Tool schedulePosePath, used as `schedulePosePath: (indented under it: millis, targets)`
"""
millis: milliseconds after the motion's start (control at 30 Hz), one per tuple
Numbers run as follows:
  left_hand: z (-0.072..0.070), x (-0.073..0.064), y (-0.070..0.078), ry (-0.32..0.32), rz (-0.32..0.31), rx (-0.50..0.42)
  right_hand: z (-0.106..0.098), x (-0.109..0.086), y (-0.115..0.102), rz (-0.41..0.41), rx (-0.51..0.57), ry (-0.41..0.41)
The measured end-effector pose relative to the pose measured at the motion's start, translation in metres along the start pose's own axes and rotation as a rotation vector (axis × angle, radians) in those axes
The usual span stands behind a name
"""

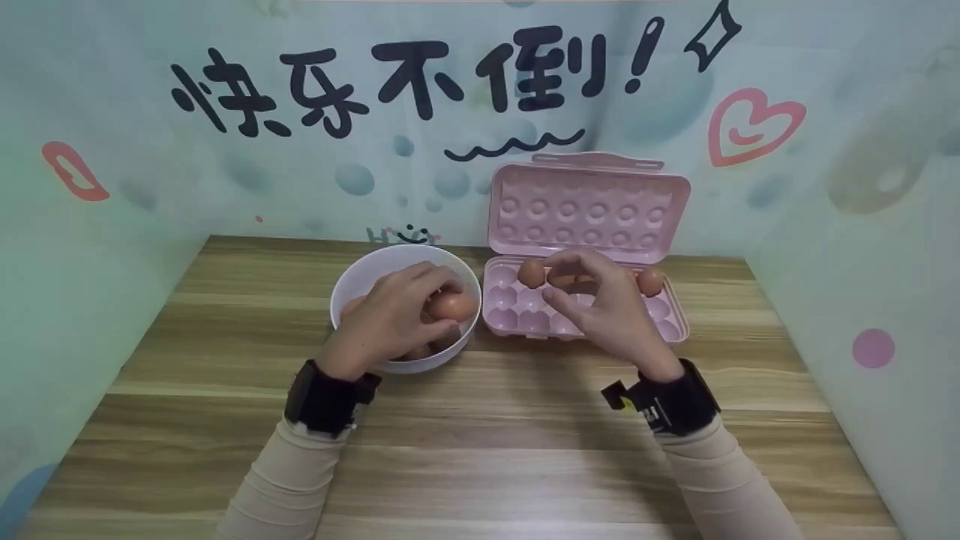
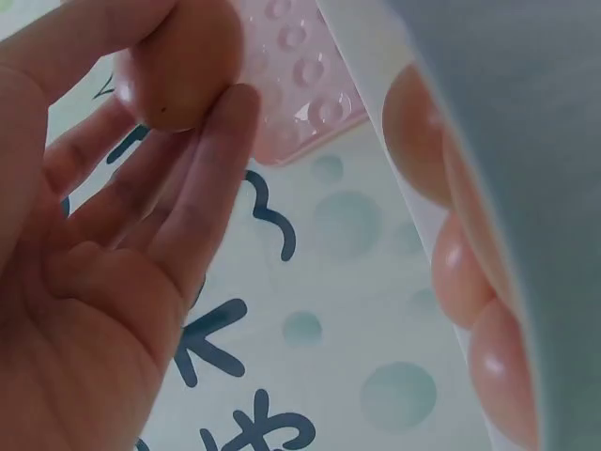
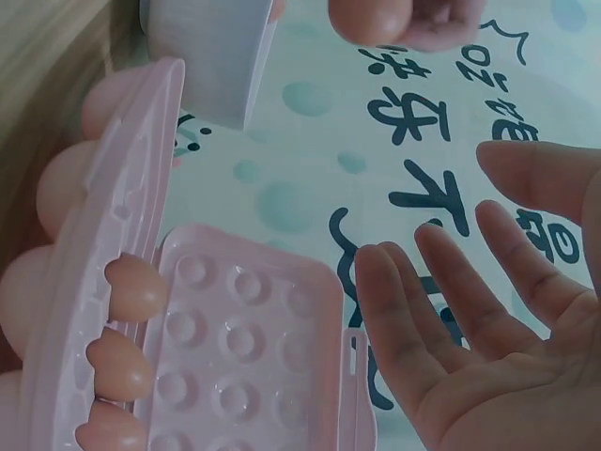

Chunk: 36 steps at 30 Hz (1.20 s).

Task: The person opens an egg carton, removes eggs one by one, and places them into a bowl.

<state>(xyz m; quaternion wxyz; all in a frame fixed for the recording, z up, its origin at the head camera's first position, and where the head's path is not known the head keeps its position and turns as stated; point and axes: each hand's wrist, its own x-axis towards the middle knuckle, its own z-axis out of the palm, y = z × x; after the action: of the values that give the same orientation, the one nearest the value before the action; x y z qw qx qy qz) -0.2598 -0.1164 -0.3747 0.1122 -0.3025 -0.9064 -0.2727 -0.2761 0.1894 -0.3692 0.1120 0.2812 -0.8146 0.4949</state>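
My left hand (image 1: 390, 315) holds a brown egg (image 1: 452, 307) by its fingertips over the white bowl (image 1: 341, 281). In the left wrist view, thumb and fingers pinch that egg (image 2: 183, 70) from both sides. More brown eggs (image 2: 502, 362) lie inside the bowl. My right hand (image 1: 607, 300) is above the pink egg carton (image 1: 501, 321), thumb and fingers spread apart with nothing between them. Several eggs stand along the carton's back row, among them one egg (image 1: 532, 273) left of the right fingertips and another egg (image 1: 650, 282) at the right end.
The carton's dimpled lid (image 1: 589, 214) stands raised against a printed backdrop (image 1: 300, 180). Cups in the carton's front rows hold no eggs. Bowl and carton sit side by side at the back of the wooden table (image 1: 480, 450).
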Motion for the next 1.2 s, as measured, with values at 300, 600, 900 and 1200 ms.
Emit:
schedulePosePath:
  millis: [300,600,900,1200]
  targets:
    - [-0.005,-0.007,-0.001,-0.135,-0.132,0.039,-0.01,0.002,0.006,0.007,-0.066,0.011]
    - [-0.006,-0.011,0.0,-0.193,-0.245,0.056,-0.019,0.003,0.014,-0.006,-0.125,0.003]
    - [0.001,-0.01,0.001,-0.199,-0.27,0.136,-0.021,0.004,0.013,0.002,-0.174,-0.007]
    - [0.0,-0.011,0.002,-0.206,-0.242,0.11,-0.022,0.003,0.015,-0.001,-0.186,-0.004]
